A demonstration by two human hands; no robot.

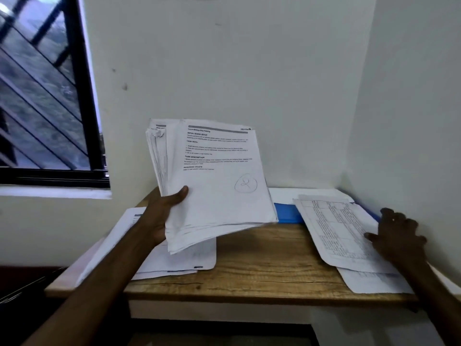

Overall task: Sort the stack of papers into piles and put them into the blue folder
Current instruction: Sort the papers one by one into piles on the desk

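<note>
- The left hand (162, 217) grips the stack of papers (214, 186) at its lower left corner. The thumb lies across the front sheet and the fingers are hidden behind.
- The stack is lifted clear of the worktop (262, 268), tilted up so its printed top page faces the camera. A circled handwritten mark sits low on that page.
- The right hand (396, 238) rests on the right pile (341, 231), fingers spread and relaxed, pinching nothing. The top sheet there is printed with a grid.
- Handling, as a judgement: the stack is thick, so it probably has some weight, yet it is floppy. Its free right corner sags and the sheet edges fan out on the left. Held by one corner, loose sheets could slide apart.
- A safer hold would probably be a second hand under the far edge, or tapping the edges square on the worktop before peeling off a sheet. Single sheets are light and slick, and are best lifted by a corner.
- The blue folder (287, 213) lies flat at the back of the worktop. It is partly covered by the right pile and partly hidden behind the raised stack.
- A left pile (179, 260) of sheets lies on the worktop below the left hand.
- A dark-framed window (82, 101) stands on the left, and a pale wall (237, 71) is behind.
</note>
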